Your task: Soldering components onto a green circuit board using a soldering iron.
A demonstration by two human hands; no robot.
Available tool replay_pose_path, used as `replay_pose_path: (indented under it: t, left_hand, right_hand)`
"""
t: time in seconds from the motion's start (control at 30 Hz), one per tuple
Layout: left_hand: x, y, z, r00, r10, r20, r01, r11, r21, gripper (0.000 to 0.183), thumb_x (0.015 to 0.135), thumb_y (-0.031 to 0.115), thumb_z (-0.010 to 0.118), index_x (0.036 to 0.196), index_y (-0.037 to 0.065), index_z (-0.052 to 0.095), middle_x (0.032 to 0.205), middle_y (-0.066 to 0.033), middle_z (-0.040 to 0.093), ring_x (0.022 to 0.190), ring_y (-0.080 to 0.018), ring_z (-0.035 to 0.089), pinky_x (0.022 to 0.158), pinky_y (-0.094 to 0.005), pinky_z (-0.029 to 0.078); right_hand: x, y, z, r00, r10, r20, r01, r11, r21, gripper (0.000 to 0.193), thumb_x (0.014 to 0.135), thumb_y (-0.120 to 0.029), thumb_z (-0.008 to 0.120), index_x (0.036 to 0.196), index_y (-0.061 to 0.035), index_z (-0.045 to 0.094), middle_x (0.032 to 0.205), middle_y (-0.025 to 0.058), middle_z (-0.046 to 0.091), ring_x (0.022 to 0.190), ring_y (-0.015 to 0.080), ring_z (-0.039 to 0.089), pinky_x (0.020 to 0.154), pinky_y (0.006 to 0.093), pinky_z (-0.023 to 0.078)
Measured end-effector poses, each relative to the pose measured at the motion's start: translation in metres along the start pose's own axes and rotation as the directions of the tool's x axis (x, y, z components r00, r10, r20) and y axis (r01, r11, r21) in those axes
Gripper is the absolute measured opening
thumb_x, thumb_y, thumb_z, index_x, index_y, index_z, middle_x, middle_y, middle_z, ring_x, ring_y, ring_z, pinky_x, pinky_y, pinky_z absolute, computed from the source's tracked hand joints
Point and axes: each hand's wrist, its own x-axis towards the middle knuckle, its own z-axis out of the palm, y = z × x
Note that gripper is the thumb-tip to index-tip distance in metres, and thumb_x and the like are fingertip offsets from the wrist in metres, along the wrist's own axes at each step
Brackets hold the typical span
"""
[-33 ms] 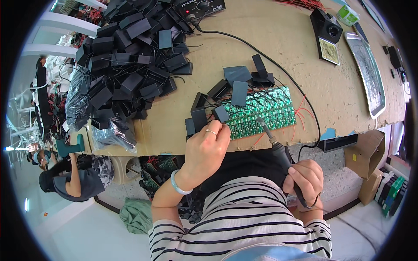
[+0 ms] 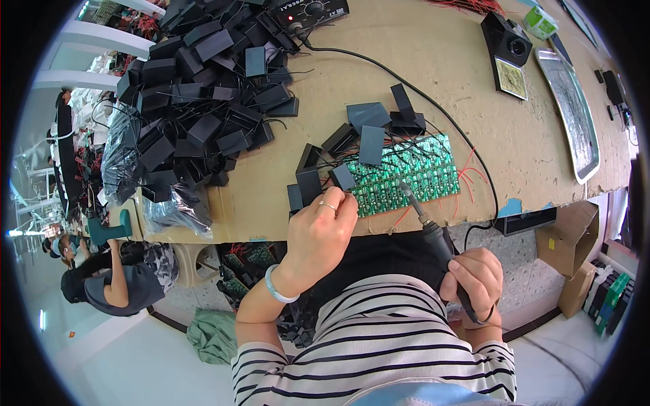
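My right hand [image 2: 476, 281] is wrapped round the handle of a soldering iron [image 2: 443, 247]. The iron's tip is over the front part of a green circuit board panel [image 2: 440, 169]; whether it touches the board I cannot tell. At the panel's left front corner, my left hand [image 2: 321, 227] is closed in a pinch. What sits between its fingertips is hidden. A small black box [image 2: 342, 177] lies just beyond those fingers. More black boxes with dark leads, such as an upright one [image 2: 371, 145], lie along the panel's far and left edges. Red wires stick out at its right side.
A large heap of black boxes [image 2: 203, 95] covers the table's left, beside clear plastic bags [image 2: 179, 210]. A black control unit [image 2: 311, 10] stands at the back, its cable [image 2: 406, 71] curving round the panel. On the right are a black stand [image 2: 504, 44] and a metal tray [image 2: 572, 115].
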Motion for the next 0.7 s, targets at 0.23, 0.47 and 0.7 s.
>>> replay_pose_path:
  t: [0.23, 0.47, 0.7]
  left_hand:
    - [0.0, 0.001, -0.002, 0.999, -0.03, -0.01, 0.03, 1.0, 0.009, 0.017, 0.08, 0.002, 0.077, 0.096, 0.004, 0.073, 0.086, -0.0034, 0.057, 0.066, -0.0179, 0.062, 0.058, -0.031, 0.052]
    - [-0.019, -0.005, 0.004, 0.985, -0.133, -0.11, 0.117, 0.983, -0.139, 0.027, 0.08, 0.005, 0.083, 0.106, 0.004, 0.074, 0.092, -0.0051, 0.063, 0.071, -0.0184, 0.065, 0.063, -0.0314, 0.054]
    - [-0.043, -0.006, -0.002, 0.956, -0.018, -0.292, -0.014, 0.994, -0.11, 0.027, 0.076, 0.0, 0.084, 0.102, 0.002, 0.075, 0.099, -0.0072, 0.068, 0.08, -0.0263, 0.067, 0.073, -0.0356, 0.057]
  right_hand:
    - [-0.002, -0.002, 0.0, 0.999, 0.028, -0.029, -0.027, 0.999, 0.022, 0.034, 0.07, 0.006, 0.072, 0.102, -0.0015, 0.065, 0.082, 0.0078, 0.066, 0.063, 0.023, 0.065, 0.053, 0.032, 0.054]
    - [-0.005, -0.002, -0.003, 0.997, 0.056, -0.05, -0.054, 0.998, 0.037, 0.032, 0.071, 0.006, 0.072, 0.101, -0.0016, 0.065, 0.08, 0.008, 0.066, 0.063, 0.0233, 0.065, 0.054, 0.0325, 0.054]
    - [-0.005, -0.004, -0.003, 0.997, 0.051, -0.052, -0.049, 0.998, 0.048, 0.031, 0.072, 0.005, 0.072, 0.101, -0.0022, 0.064, 0.08, 0.0079, 0.066, 0.063, 0.0232, 0.065, 0.054, 0.0331, 0.055]
